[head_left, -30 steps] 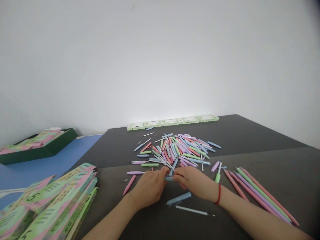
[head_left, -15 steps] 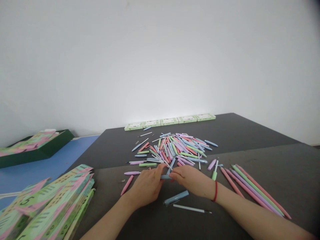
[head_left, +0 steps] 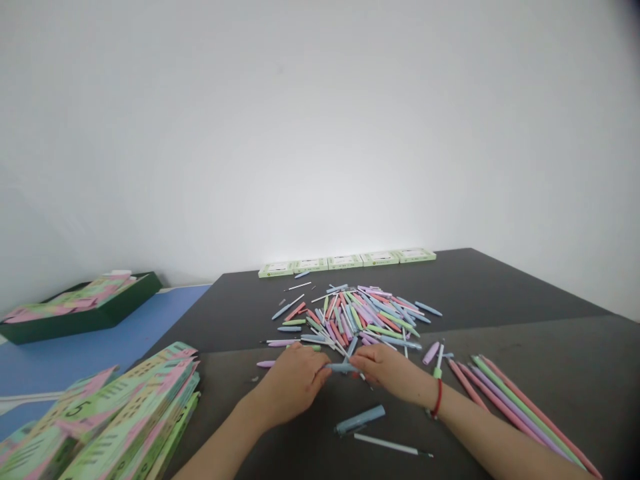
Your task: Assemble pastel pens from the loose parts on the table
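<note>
Presently, the fingers of your left hand [head_left: 299, 383] and right hand [head_left: 394, 373] grip opposite ends of a blue pen piece [head_left: 342, 367] at the pile's [head_left: 367, 313] near edge, probably to steady it; a loose blue tube [head_left: 361, 419] and white refill [head_left: 386, 443] lie nearer than the pile, apparently for easy reach.

My left hand [head_left: 294, 385] and right hand [head_left: 389, 371] have drawn apart, baring more of the blue barrel [head_left: 342, 367] between them; the pink piece has slipped from view, probably behind my left hand.
</note>
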### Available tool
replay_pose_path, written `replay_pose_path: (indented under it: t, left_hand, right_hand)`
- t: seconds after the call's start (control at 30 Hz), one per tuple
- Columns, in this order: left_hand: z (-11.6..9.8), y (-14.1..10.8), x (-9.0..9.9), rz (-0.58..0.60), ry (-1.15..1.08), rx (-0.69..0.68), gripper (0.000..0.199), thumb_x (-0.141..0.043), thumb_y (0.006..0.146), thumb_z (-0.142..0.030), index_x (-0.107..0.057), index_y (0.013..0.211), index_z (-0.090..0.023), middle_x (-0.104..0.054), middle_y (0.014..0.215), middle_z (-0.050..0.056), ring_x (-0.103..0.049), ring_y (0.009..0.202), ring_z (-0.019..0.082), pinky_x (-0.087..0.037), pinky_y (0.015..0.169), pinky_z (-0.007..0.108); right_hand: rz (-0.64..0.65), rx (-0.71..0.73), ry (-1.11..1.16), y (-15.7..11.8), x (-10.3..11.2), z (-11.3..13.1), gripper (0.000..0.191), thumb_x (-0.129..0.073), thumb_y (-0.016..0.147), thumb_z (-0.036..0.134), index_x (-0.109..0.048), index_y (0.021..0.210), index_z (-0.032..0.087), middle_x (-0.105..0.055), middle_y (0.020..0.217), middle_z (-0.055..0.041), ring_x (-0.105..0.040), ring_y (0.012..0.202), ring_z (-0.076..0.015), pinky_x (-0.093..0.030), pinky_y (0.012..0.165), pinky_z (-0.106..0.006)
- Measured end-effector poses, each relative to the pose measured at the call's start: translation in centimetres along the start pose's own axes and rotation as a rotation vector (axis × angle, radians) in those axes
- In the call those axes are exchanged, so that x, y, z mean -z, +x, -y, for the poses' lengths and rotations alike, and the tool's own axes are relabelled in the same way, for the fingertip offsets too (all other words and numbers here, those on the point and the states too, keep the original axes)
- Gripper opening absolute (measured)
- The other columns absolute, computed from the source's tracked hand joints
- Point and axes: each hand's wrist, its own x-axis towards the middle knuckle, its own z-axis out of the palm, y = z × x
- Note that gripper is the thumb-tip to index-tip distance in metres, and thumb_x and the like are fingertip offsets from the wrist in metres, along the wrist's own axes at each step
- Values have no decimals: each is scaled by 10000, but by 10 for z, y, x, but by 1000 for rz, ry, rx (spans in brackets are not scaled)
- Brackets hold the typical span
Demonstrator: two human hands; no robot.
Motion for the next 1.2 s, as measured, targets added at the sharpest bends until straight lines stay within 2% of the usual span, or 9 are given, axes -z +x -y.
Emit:
replay_pose_path:
  t: [0.2, 0.3, 0.5, 0.6, 0.7, 0.77, 0.87, 1.03, 1.2]
  left_hand:
    - [0, 6, -7, -58, -17, 42, 93, -575, 850, -285, -627, 852, -208, -672, 795, 15, -592, 782, 194, -377, 757, 303]
    - [0, 4, -5, -55, -170, 143, 259, -643, 777, -388, -639, 984, -233, -696, 863, 12, -603, 799, 213, -387, 719, 294]
    - [1, 2, 1, 45, -464, 163, 371, -387, 907, -303, -632, 653, -187, -643, 633, -3, -573, 642, 164, -392, 622, 246]
    - [2, 3, 4, -24, -518, 172, 138, -521, 836, -286, -606, 841, -177, -637, 744, -13, -564, 699, 151, -401, 637, 229]
    - [8, 2, 12, -64, -740, 166, 344, -710, 689, -298, -567, 975, -172, -632, 876, -2, -563, 779, 156, -421, 683, 237]
    - [12, 1, 16, -33, -937, 190, 360, -741, 651, -314, -578, 934, -164, -639, 835, 1, -566, 736, 153, -426, 659, 246]
    - [14, 2, 19, -1, -1084, 220, 249, -663, 722, -351, -575, 845, -153, -625, 683, -11, -542, 595, 124, -420, 575, 238]
    - [3, 7, 6, -326, -1242, 186, 232, -671, 742, -346, -579, 829, -151, -609, 621, -16, -496, 518, 95, -390, 514, 211]
    - [-4, 10, -8, -548, -1345, 229, 217, -701, 718, -342, -610, 792, -159, -609, 592, -20, -492, 506, 99, -372, 481, 199]
  right_hand:
    - [53, -45, 37, -3, 3, 3, 355, -393, 915, 326, -597, 676, 163, -382, 462, 59, -349, 398, -86, -287, 403, -193]
    - [62, -50, 33, -3, 5, 4, 340, -407, 907, 323, -596, 672, 165, -392, 459, 59, -359, 394, -86, -295, 409, -195]
    - [36, 1, 15, -5, 4, 9, 295, -464, 875, 324, -607, 675, 161, -449, 514, 42, -413, 453, -95, -290, 449, -205]
    - [32, 2, 44, -5, 4, 9, 326, -426, 891, 357, -590, 687, 162, -416, 496, 52, -387, 429, -95, -285, 440, -208]
    - [-11, 40, 37, -5, 6, 11, 341, -423, 897, 392, -558, 674, 173, -408, 517, 54, -384, 466, -101, -285, 461, -212]
    - [-69, 94, 16, -7, 9, 15, 338, -440, 894, 405, -537, 663, 178, -419, 550, 50, -397, 512, -107, -291, 490, -217]
    - [-162, 188, -31, -10, 12, 21, 329, -444, 898, 412, -531, 680, 182, -463, 603, 36, -437, 583, -121, -324, 544, -226]
    - [-206, 178, 83, -12, 14, 22, 349, -431, 908, 423, -499, 658, 190, -422, 532, 54, -415, 493, -104, -316, 478, -221]
    - [-97, 187, 429, -11, 18, 17, 281, -579, 832, 426, -517, 1001, 211, -483, 571, 88, -375, 366, -63, -273, 355, -190]
